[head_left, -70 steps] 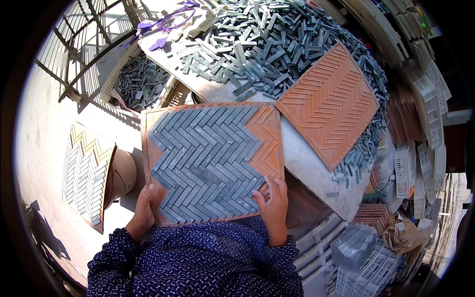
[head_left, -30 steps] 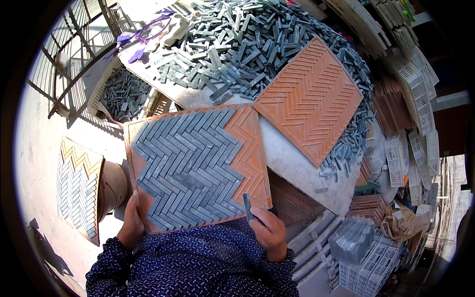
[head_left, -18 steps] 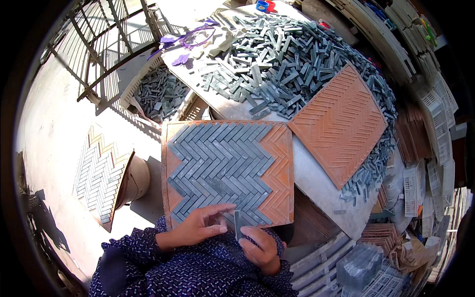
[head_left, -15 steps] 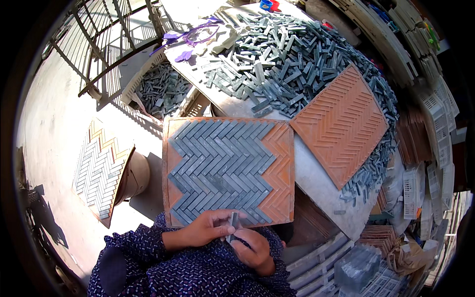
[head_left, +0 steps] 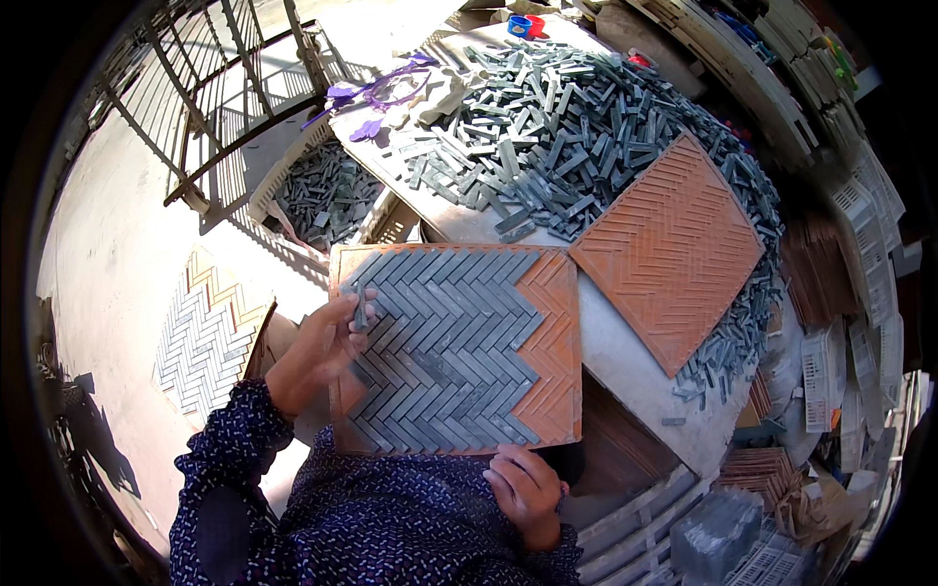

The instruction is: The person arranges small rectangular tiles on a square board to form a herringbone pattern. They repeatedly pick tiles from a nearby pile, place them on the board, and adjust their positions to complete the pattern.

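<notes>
You're likely placing: left hand [head_left: 311,356] pinches a strip [head_left: 361,311] over the tray [head_left: 561,337] at ten o'clock; next needs alignment; right hand [head_left: 528,493], five o'clock, curled, grip unclear

Hard sunlight strikes the concrete floor [head_left: 107,264] at left, bleaching much of it toward white, and striped shadows fall around the metal rack [head_left: 314,59]. The left-hand herringbone tile panel [head_left: 205,337] glares pale, while the central herringbone tile panel [head_left: 445,342] is evenly lit, its joints readable. The left hand [head_left: 311,354] seems faintly smeared. White plastic crates [head_left: 865,200] sit in dimmer shade, bent by the fisheye; black rims the round view.
</notes>
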A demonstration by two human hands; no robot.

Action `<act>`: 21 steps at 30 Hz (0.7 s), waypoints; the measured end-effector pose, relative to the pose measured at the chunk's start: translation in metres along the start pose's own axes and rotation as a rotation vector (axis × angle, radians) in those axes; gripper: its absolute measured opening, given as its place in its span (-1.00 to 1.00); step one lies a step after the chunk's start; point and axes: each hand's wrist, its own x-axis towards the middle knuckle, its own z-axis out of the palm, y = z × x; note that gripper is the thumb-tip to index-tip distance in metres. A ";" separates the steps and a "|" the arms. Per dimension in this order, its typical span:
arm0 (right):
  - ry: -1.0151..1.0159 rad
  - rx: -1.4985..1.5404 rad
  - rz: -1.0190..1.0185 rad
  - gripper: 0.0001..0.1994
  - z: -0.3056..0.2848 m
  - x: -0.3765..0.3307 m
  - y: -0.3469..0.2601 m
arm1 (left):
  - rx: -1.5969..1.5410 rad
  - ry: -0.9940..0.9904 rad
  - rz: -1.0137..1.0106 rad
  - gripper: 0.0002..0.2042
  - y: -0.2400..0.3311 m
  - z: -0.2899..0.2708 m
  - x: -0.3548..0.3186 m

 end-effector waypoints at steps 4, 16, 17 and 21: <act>0.123 -0.099 0.128 -0.85 -0.040 -0.004 0.028 | -0.072 -0.182 0.338 -0.45 0.102 -0.075 0.049; 0.721 -0.453 0.683 -0.94 -0.157 -0.079 0.163 | -0.128 0.066 0.117 -0.54 0.022 -0.141 0.026; 0.717 -0.456 0.693 -0.94 -0.158 -0.078 0.165 | -0.102 0.059 0.130 -0.54 0.022 -0.151 0.024; 0.716 -0.449 0.665 -0.90 -0.161 -0.068 0.185 | -0.006 -0.002 0.235 -0.56 0.031 -0.157 0.021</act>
